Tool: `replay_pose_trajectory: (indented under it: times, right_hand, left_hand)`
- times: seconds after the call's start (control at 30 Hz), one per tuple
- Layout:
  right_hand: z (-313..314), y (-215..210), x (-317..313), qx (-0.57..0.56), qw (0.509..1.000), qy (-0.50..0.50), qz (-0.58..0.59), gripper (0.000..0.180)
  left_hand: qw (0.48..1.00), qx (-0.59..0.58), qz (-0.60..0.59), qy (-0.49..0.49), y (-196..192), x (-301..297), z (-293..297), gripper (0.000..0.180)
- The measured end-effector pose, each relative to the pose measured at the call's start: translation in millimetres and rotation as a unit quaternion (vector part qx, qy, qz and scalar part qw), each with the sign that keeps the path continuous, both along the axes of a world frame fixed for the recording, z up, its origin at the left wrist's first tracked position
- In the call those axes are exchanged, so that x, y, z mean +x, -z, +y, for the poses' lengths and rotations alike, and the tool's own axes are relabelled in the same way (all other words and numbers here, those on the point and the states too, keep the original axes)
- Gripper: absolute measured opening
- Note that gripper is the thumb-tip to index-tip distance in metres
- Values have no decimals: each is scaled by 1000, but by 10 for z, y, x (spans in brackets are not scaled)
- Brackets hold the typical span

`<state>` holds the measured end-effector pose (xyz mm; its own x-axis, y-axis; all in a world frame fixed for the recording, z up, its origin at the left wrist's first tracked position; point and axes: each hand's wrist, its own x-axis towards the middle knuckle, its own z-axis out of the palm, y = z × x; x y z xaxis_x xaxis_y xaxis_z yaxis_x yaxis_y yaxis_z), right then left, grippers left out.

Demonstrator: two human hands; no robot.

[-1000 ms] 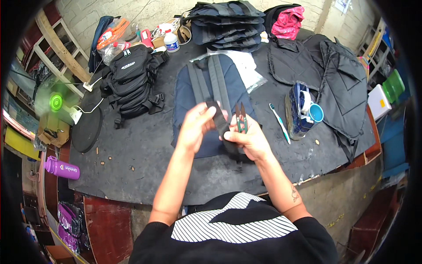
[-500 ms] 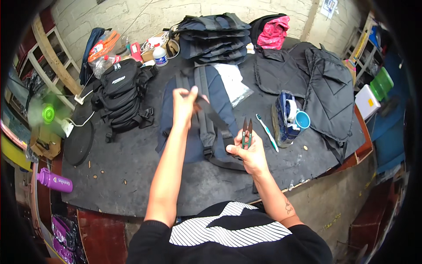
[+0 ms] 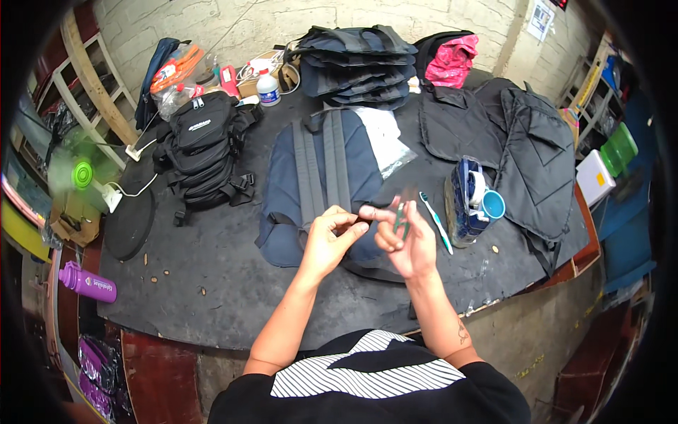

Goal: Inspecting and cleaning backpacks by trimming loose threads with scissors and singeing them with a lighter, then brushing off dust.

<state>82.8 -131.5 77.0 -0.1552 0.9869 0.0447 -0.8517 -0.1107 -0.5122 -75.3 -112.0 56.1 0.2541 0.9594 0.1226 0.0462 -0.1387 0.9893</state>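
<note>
A navy backpack (image 3: pixel 318 177) lies face down on the black table (image 3: pixel 212 297), its two grey straps running away from me. Both hands hover over its near end. My right hand (image 3: pixel 409 247) grips small green-handled snips (image 3: pixel 400 215), blades pointing up. My left hand (image 3: pixel 328 240) is curled, its fingertips pinched against my right forefinger. Anything between those fingertips is too small to make out.
A black backpack (image 3: pixel 205 148) lies at left and a stack of navy bags (image 3: pixel 360 63) at the back. Black bag panels (image 3: pixel 522 155) lie at right. A teal brush (image 3: pixel 438 222) and a blue mug (image 3: pixel 492 205) sit near my right hand. A green fan (image 3: pixel 81 173) and purple bottle (image 3: pixel 88 283) stand at far left.
Half a second ago my left hand was stretched out high over the backpack; it has come back and meets my right hand. My right hand has kept the snips throughout.
</note>
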Motion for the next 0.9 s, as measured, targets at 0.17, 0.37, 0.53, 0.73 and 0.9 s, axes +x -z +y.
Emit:
replay_pose_trajectory:
  times: [0.17,0.37,0.53,0.73,0.9]
  right_hand:
    - [51,31,-69,63,936,168,-304,18]
    - [93,152,-165,214,824,208,-482,9]
    - [373,414,-115,171,747,280,-578,5]
    - [213,191,-22,159,829,218,-490,11]
    - [160,271,-92,248,743,250,-570,10]
  left_hand:
    - [993,90,-42,-63,61,-19,-59,12]
    - [990,-62,-123,-6,44,-75,-66,12]
    - [975,-114,-180,68,107,-46,-96,13]
    - [986,-87,-127,-61,74,-59,-85,14]
    - [997,-17,-69,-42,39,26,-105,11]
